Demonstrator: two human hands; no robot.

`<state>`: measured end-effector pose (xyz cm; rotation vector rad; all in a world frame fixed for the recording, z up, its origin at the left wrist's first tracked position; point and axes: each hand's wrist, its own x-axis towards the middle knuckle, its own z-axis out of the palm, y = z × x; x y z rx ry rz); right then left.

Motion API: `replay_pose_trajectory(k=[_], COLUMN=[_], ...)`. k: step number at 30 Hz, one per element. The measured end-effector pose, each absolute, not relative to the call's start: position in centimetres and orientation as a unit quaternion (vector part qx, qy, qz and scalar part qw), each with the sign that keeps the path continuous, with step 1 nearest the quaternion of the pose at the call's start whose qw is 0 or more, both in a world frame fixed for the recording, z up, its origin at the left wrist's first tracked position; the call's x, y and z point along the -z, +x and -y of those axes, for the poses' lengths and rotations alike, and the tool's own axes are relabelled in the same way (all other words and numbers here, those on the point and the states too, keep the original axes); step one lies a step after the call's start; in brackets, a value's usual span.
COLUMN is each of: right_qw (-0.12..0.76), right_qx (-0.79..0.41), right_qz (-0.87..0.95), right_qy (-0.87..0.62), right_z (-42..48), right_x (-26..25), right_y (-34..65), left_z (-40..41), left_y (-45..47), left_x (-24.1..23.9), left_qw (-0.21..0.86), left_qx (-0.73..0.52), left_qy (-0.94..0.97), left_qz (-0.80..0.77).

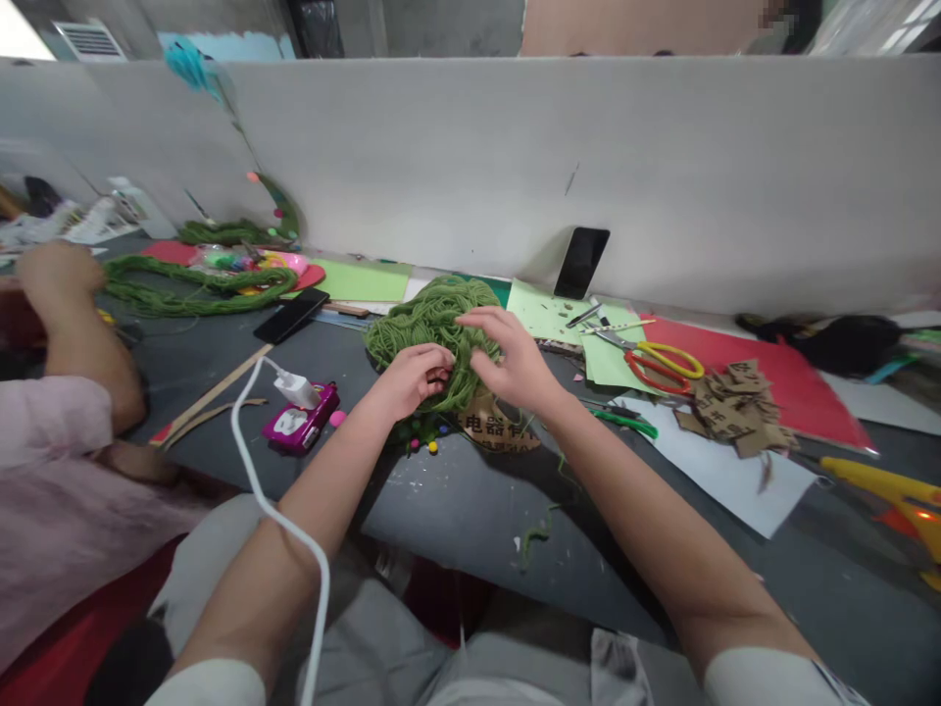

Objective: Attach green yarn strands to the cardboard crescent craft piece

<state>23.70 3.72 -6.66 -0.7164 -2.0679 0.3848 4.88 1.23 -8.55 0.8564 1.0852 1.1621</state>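
Note:
A large heap of green yarn (433, 319) lies in front of me on the dark table. At its near left side is my left hand (418, 382), its fingers curled together; whatever is in them is hidden. My right hand (511, 358) is over the right part of the yarn, with thumb and fingers apart. Under the yarn a piece of printed brown cardboard (500, 428) sticks out towards me. Small coloured pompoms (432, 447) show below the left hand. A loose green strand (540, 532) trails onto the table.
To the left are a purple power socket (301, 420) with a white cable, and a dark phone (292, 314). Another person's arm (80, 333) rests farther left. Scissors (666, 363), cardboard scraps (739, 407) and a yellow glue gun (882, 485) lie right. A phone (580, 263) leans against the partition.

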Motion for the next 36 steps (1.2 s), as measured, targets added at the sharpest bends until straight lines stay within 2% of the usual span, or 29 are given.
replay_pose_trajectory(k=[3,9,18,26,36], right_qw=[0.386,0.321,0.195,0.035,0.028], right_qx=[-0.142,-0.13,-0.138,-0.188,-0.227], right_qz=[0.882,0.888,0.923,0.894,0.878], right_qy=[-0.231,-0.303,-0.302,-0.405,-0.421], right_z=[-3.1,-4.3,-4.4,-5.1,-6.2], right_x=[6.5,7.5,7.3,6.8,7.6], right_y=[23.3,24.2,24.4,26.1,27.0], left_z=[-1.1,-1.1,-1.3,-1.6,0.8], left_y=[4.8,4.4,4.0,3.2,0.9], left_x=[8.5,8.5,8.6,8.0,3.0], left_qw=[0.62,0.619,0.619,0.674,0.706], left_qx=[-0.509,-0.508,-0.518,-0.593,-0.63], left_qy=[0.376,0.38,0.387,0.247,0.247], left_qz=[-0.464,-0.463,-0.445,-0.364,-0.209])
